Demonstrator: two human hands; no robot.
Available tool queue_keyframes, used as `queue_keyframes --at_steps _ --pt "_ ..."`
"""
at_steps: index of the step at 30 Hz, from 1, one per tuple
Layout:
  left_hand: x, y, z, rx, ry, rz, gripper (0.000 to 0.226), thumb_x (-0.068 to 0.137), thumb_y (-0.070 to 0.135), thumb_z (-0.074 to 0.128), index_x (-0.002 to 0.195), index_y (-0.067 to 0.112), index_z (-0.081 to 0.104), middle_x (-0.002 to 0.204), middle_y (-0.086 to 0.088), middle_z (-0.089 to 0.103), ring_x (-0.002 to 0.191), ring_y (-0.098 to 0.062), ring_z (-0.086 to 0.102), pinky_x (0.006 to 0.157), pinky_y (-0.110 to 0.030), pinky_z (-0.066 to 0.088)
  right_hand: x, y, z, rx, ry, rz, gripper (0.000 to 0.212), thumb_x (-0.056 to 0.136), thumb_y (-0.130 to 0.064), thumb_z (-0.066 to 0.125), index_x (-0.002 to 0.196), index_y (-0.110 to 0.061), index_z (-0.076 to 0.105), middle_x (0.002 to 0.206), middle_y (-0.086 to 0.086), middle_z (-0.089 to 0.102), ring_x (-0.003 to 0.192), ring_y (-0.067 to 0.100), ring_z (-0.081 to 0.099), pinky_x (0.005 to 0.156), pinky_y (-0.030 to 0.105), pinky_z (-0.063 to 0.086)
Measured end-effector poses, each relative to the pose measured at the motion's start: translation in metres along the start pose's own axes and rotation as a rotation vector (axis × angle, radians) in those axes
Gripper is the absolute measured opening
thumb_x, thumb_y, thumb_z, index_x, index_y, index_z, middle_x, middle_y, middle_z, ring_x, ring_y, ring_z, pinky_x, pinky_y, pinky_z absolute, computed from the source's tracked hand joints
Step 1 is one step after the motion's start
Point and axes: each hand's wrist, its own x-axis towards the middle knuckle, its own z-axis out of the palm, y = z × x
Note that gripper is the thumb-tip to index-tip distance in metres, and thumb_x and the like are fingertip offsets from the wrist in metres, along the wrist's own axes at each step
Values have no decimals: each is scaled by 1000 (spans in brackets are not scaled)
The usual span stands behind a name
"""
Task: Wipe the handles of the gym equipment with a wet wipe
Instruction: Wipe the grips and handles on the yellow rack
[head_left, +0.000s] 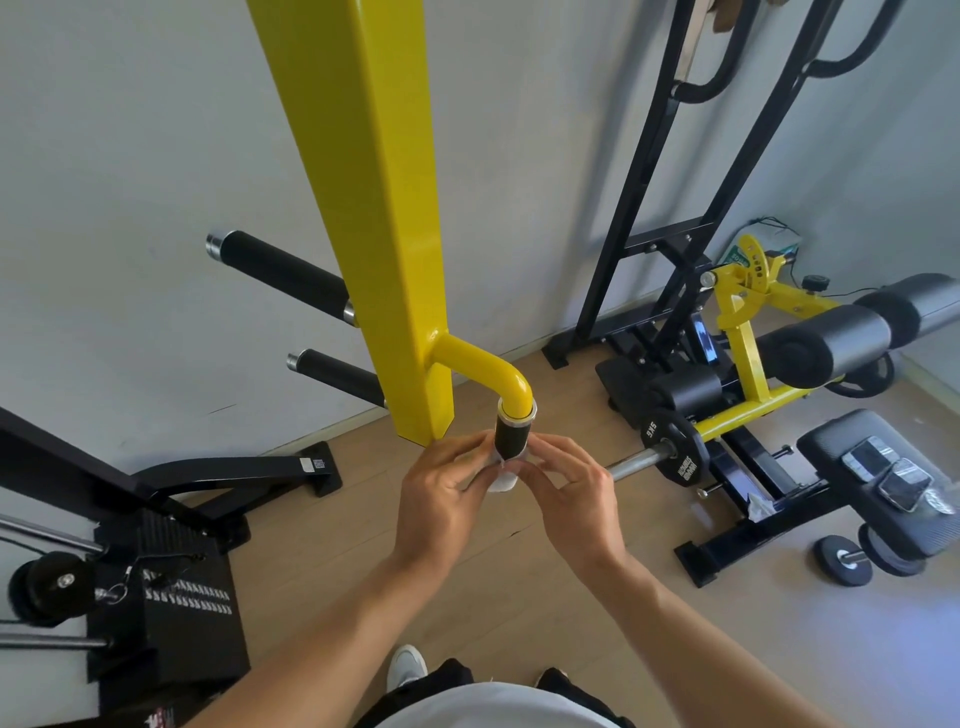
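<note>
Person stands at the yellow post (384, 218), both hands up at the black grip (510, 439) that hangs from the curved yellow tube (488, 371). White wet wipe (503, 480) is bunched around the lower end of that grip, a wad of it poking out just below. Left hand (441, 499) pinches the wipe from its side, fingers curled on the cloth. Right hand (566, 488) does the same from the other side, thumb and fingertips pressing the wipe onto the foam. So both hands are closed on the wipe, not on the bare handle; looks like they wrap it so it covers the full round surface for a twist or slide. Upper part of the grip, under the silver collar (517, 411), is uncovered, probably not wiped yet.

2 more black foam handles stick out toward the wall on the far side of the post: upper handle (280, 278), lower handle (337, 371). Neither has a hand on it, likely next in line. Off to the right, a bench (872, 462) with phones on it and a 5 kg plate (670, 447) on a bar, not part of this step.
</note>
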Motion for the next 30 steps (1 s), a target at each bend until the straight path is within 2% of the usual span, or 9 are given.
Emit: queue_keyframes --at_steps 6,11,15,17,18,20,22,26,30 --pt "12 14 -8 -30 131 60 31 89 21 72 116 6 76 111 6 73 100 -9 70 89 -16 53 16 -22 -10 34 109 -142 30 85 -25 76 114 -19 76 109 -12 72 91 16 69 75 38 59" --pt "8 12 -2 -69 139 61 32 88 12 75 120 8 73 115 3 74 103 -10 71 87 -24 57 9 -8 -1 26 105 -73 30 86 -16 79 115 -21 76 109 -14 73 91 14 69 73 41 58" --pt "10 18 -4 -178 122 -47 38 88 8 76 125 13 70 115 9 74 97 5 69 78 -22 57 11 -10 -3 41 128 -62 30 85 -16 80 113 -24 77 106 -14 73 87 15 70 71 42 58" --pt "14 25 -6 -201 143 -96 38 86 14 77 124 13 71 107 16 74 79 4 67 67 -18 53 16 -18 -6 75 146 -76 27 85 -20 79 112 -22 77 104 -14 74 86 16 70 72 39 58" --pt "16 29 -7 -226 146 -134 38 87 23 76 124 15 72 105 19 74 76 -2 68 66 -24 55 18 -22 -7 94 153 -74 27 85 -24 77 112 -22 77 104 -14 74 86 16 70 73 38 58" --pt "18 34 -9 -279 116 -226 45 85 40 71 125 18 72 107 20 75 85 -11 72 74 -27 58 20 -25 -9 111 155 -55 28 85 -30 75 112 -22 77 101 -14 74 85 17 71 74 36 57" --pt "20 35 -10 -294 83 -277 46 83 43 71 123 21 73 106 17 75 90 -7 71 75 -14 53 20 -25 -11 110 135 -33 31 86 -33 73 115 -24 76 99 -16 74 85 16 71 74 32 57" --pt "24 35 -11 -250 36 -261 41 82 38 70 118 21 74 93 25 73 70 -1 61 61 -5 40 18 -19 -9 112 62 1 31 90 -33 68 119 -24 75 106 -22 73 93 15 71 79 29 58" --pt "17 24 -9 -165 -29 -259 29 86 17 76 115 17 76 86 3 77 58 11 53 57 0 34 15 1 -7 30 -35 40 30 91 -29 71 120 -26 75 110 -18 72 94 13 69 76 42 59"
